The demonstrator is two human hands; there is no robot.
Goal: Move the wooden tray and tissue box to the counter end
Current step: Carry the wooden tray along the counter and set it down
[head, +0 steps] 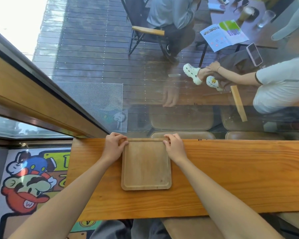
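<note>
1. The tray (146, 165) lies flat on the bench (231, 173) at the centre of the frame, its far edge right at the bench's far edge by the glass (93, 66). The left hand (113, 147) holds its upper-left corner and the right hand (175, 147) its upper-right corner.
2. The fingers of both hands are curled and pinching the tray's far rim. The grip sits only at the far corners, so the near end may sag or swing if the tray is lifted from here; a slip looks likely to knock it against the bench.
3. The tray's far edge is touching or just beside the glass; I cannot tell which. Pushing it further could jam the knuckles or scrape the pane.
4. The bench's left end lies just beside the left hand, in the left half of the frame. If that is the goal, sliding too far could tip the tray off onto the cartoon mat (29, 183) below.
5. No tissue box shows anywhere in the frame. It may get forgotten, or need a reach outside the view.
</note>
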